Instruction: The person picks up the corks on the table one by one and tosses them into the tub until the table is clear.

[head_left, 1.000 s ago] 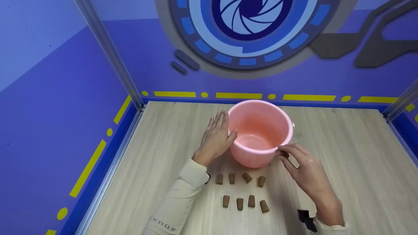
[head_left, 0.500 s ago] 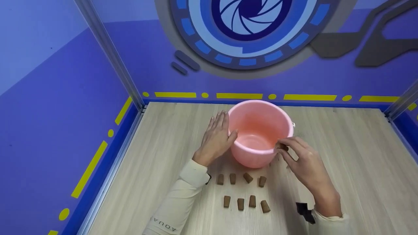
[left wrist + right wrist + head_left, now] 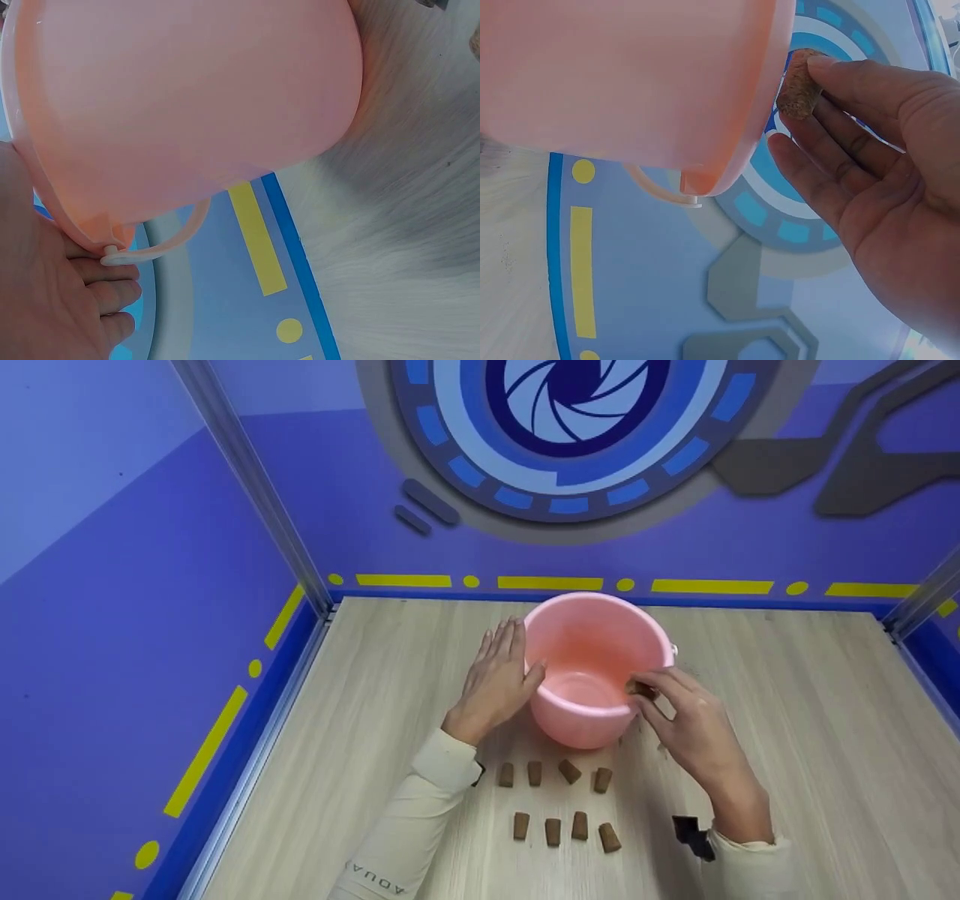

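Note:
A pink bucket (image 3: pixel 581 727) stands upright on the table. My left hand (image 3: pixel 491 682) holds its left side, thumb over the rim and fingers along the outside; in the left wrist view the fingers (image 3: pixel 112 296) lie by the handle's pivot. At the front right rim, my right hand (image 3: pixel 694 727) pinches a brown cork stopper (image 3: pixel 639 687) between thumb and fingers. Seen from the right wrist, this cork (image 3: pixel 801 86) is just above the rim. No cork shows in the visible part of the bucket's inside.
Several tapered corks lie in two rows before the bucket, among them a tilted one (image 3: pixel 569 771) in the back row and another (image 3: pixel 609 838) at the front right. The wooden table (image 3: pixel 810 735) meets a blue printed wall (image 3: pixel 337 510) behind. A white handle (image 3: pixel 169 244) hangs from the bucket.
My right hand has moved up and left, carrying the cork from outside the bucket's right front to its rim. The left hand and the bucket keep their places.

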Motion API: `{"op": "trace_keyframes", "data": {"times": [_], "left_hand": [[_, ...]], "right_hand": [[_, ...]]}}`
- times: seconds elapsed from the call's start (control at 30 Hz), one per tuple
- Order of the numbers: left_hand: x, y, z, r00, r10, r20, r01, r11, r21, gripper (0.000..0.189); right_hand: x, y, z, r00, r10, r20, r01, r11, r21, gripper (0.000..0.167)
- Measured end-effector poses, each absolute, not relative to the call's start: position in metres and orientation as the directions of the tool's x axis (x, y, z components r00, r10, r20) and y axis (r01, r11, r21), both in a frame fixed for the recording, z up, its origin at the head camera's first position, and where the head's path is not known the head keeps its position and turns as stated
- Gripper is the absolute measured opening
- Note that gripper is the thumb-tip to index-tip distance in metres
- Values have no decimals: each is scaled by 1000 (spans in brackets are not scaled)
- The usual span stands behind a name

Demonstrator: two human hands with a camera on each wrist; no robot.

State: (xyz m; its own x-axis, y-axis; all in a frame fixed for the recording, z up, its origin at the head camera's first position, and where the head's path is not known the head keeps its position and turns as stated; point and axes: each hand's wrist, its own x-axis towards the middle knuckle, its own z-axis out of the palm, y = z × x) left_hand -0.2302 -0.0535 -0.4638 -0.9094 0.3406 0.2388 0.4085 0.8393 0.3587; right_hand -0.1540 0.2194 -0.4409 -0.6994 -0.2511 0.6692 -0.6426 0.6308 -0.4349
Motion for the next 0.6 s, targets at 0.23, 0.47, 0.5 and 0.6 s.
{"op": "trace_keyframes", "data": {"times": [0.23, 0.47, 0.5, 0.6], "left_hand": [[-231, -54, -465, -911, 336, 238, 404, 842, 357, 73], [-229, -53, -464, -905, 344, 248, 415, 842, 346, 74], [-229, -53, -464, -906, 344, 248, 414, 842, 345, 74], [-230, -53, -464, -908, 342, 242, 410, 844, 345, 74]], "right_hand": [[-158, 218, -442, -695, -253, 673, -650, 621, -438, 38], [-161, 217, -442, -693, -254, 675, -649, 626, -432, 39], [-162, 217, -443, -688, -255, 679, -653, 626, -426, 39], [-165, 217, -444, -675, -259, 691, -662, 626, -412, 39]]}}
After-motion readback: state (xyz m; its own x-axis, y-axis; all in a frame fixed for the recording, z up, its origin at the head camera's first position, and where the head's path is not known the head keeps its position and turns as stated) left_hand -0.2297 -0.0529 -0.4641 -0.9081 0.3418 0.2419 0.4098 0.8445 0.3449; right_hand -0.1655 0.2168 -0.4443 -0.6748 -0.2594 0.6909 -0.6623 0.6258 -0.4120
